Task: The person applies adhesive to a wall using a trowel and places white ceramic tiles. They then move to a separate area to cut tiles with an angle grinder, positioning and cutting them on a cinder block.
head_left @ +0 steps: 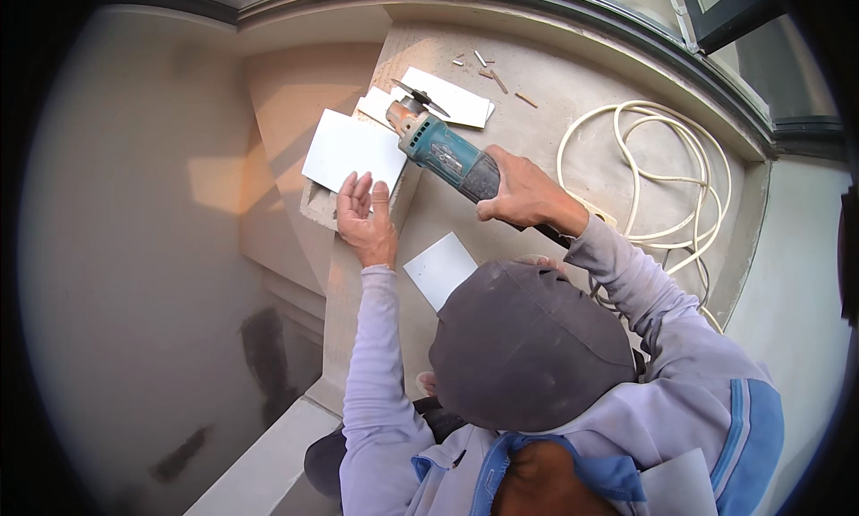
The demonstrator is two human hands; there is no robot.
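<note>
My right hand is closed round the dark rear body of a teal angle grinder. Its thin disc points away from me, over a stack of white tiles at the back. A square white tile rests on a pale block. Against that tile's near edge is my left hand, palm turned up, fingers loosely extended and thumb apart. I cannot tell whether it bears the tile's weight. Another white tile lies nearer, partly covered by a rounded dark grey cloth shape.
A cream cable lies in loose loops at the right. Several small offcuts are scattered behind the tiles. Dark window frames border the far side. Left of the ledge, a stepped edge drops toward a grey surface with dark stains.
</note>
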